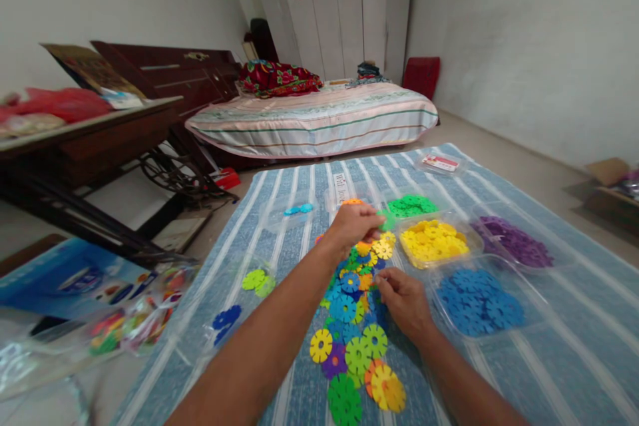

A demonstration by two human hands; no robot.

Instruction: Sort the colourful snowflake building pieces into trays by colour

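My left hand [353, 225] is closed, pinching a green snowflake disc [385, 220] between thumb and fingers, just short of the clear tub of green discs [412, 206]. My right hand [403, 298] is at the right edge of a mixed pile of notched plastic discs [343, 307], fingers curled together; what they hold, if anything, is hidden. Right of the hands stand clear tubs with yellow discs [433, 241], blue discs [480, 303] and purple discs [515, 239]. Partly behind my left hand shows a tub with orange discs [353, 201].
On the left of the striped cloth [292, 373] are tubs with light blue discs [298, 210], lime discs [258, 282] and dark blue discs [226, 323]. A clear box [441, 163] lies at the far edge. Beyond stands a bed [319, 116]; a sewing table [90, 126] is left.
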